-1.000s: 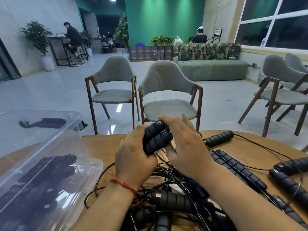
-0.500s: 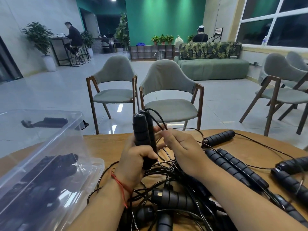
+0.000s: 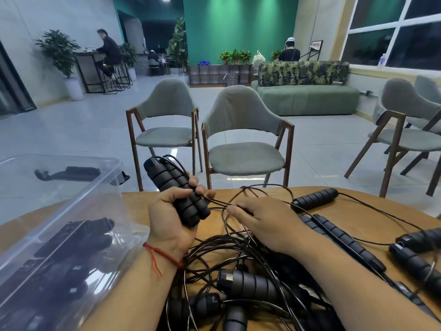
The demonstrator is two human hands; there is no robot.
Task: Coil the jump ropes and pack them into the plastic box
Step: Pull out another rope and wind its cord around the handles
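- The left hand (image 3: 170, 218) at frame centre gripped two black ribbed foam handles (image 3: 175, 189) side by side.
- The right hand (image 3: 265, 218), just right of it, pinched the thin black cord (image 3: 216, 201) running from them.
- More black jump ropes (image 3: 248, 283) lay tangled at lower centre on the round wooden table (image 3: 334, 218).
- The clear plastic box (image 3: 71, 206) at lower left held others.
- A small signboard (image 3: 316, 45) at upper right bore writing too small to read.

Nothing here is legible to me. The framed sign (image 3: 316, 45) standing behind the green sofa (image 3: 307, 97) carries a few lines of lettering, but they are too small and blurred to read (I can only tell there are marks on a pale board). The bottle (image 3: 382, 60) on the sill right of the sofa has a label, which is also unreadable. The jump rope handles (image 3: 176, 189) in my left grip (image 3: 167, 218) show no print I can make out.
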